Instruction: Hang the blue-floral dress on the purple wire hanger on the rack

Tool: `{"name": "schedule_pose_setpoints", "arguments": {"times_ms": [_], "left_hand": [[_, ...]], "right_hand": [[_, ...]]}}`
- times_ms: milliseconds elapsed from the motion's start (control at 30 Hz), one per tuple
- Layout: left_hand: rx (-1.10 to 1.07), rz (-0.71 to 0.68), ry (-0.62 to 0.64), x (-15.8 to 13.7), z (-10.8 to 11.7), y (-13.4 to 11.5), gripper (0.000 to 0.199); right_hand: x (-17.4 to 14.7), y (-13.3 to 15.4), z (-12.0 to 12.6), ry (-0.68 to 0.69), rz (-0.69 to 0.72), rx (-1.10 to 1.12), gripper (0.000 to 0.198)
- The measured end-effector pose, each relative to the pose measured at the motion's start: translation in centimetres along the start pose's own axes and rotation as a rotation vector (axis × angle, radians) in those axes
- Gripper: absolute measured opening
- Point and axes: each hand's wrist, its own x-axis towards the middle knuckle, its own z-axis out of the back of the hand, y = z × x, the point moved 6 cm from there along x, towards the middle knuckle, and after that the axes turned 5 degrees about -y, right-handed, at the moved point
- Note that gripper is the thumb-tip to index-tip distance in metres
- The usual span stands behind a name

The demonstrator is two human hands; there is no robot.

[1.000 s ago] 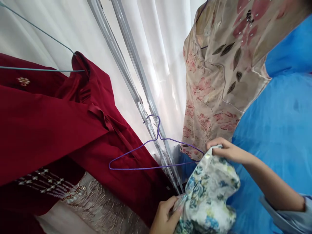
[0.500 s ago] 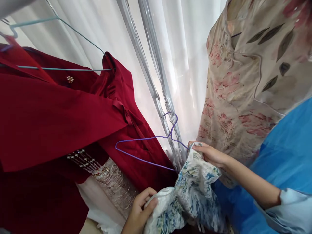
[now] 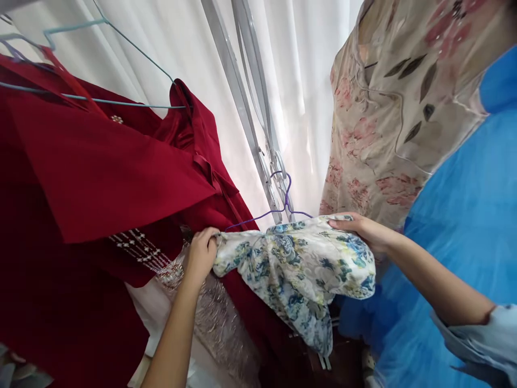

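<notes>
Hanging behind and above the grip: curtain (image 3: 311, 102), white, in long folds. Red dress (image 3: 117, 172), left of the grip, running down behind the left forearm. Blue dress (image 3: 464, 215), right of the grip, behind the right forearm. Beige dress (image 3: 371, 124), above the right-hand grip, pink flowers, dark leaves, pale piping. Poles (image 3: 230, 70), grey, shiny, a slanting pair rising above and between the two grips. Top (image 3: 299, 269), white with blue and green floral print, stretched between the two grips, lower part drooping in folds beneath them. Lace (image 3: 226, 323), silvery, below the left-hand grip. Teal hanger (image 3: 121, 102), well up and left of the grip, at the shoulder of the red dress. Purple hanger (image 3: 287, 200), between the grips, hook up at the poles, arms passing behind the top's upper edge; whether inside it, cannot tell. Cuff (image 3: 476, 334), light blue, on the right forearm. Left hand (image 3: 202, 253), fingers closed over the top's left corner. Right hand (image 3: 361, 229), thumb and fingers pinching its right upper edge. Beads (image 3: 141, 252), strung, left of the left hand. Brooch (image 3: 117, 119), farther up-left.
</notes>
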Motion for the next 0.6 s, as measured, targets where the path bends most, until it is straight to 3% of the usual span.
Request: {"name": "schedule_pose_setpoints", "arguments": {"times_ms": [167,300,433,600], "left_hand": [[-0.048,0.138,-0.233,3.6,-0.4,-1.8,0.017],[-0.180,0.267,-0.064,3.6,-2.7,-2.5,0.030],[-0.277,0.150,-0.035,2.7,-3.6,-3.8,0.029],[-0.463,0.156,0.020,3.1,-3.4,-6.7,0.023]], "right_hand": [[0.0,-2.0,0.2,0.000,-0.171,0.106,0.018],[0.3,-3.5,0.3,0.018,-0.196,0.174,0.022],[0.3,-2.3,0.5,-0.019,-0.071,0.146,0.021],[-0.7,0.4,2.1,-0.145,0.025,0.094,0.021]]}}
